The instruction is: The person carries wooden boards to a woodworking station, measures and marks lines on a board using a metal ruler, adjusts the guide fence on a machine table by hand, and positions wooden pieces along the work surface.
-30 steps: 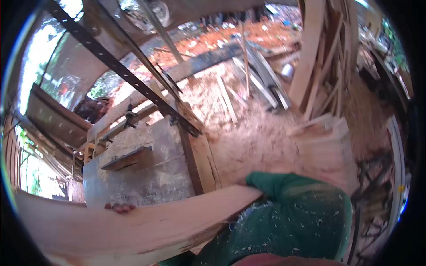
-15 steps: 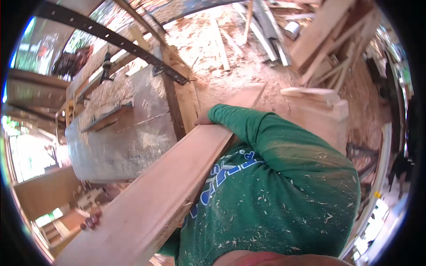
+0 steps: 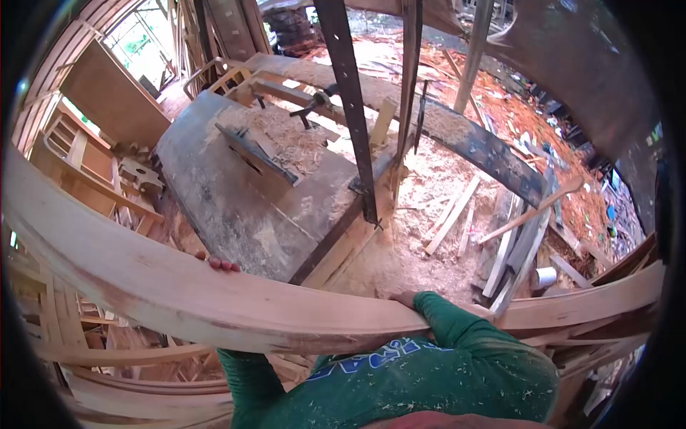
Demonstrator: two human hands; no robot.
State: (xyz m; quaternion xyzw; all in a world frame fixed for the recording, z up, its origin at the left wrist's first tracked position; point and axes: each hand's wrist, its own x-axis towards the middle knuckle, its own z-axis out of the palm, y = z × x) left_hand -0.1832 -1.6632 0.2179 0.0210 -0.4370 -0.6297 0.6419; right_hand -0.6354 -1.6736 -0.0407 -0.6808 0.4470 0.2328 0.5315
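A long, pale wooden board crosses in front of my body from the left edge. It looks curved in the wide lens. My left hand is wrapped under it; only fingertips show over its far edge. My right hand grips the same board further right, at its far side, and its fingers are mostly hidden. Beyond my right sleeve lies more planking; whether it belongs to the same board I cannot tell.
Ahead stands a shavings-covered machine table with a metal fence and an upright perforated bar. Offcuts and a white cup lie at the right. Wooden frames and a brown panel stand left.
The view has turned, and the board now runs nearly level across the frame instead of diagonally. The machine table appears further up and right. Both hands still hold the board.
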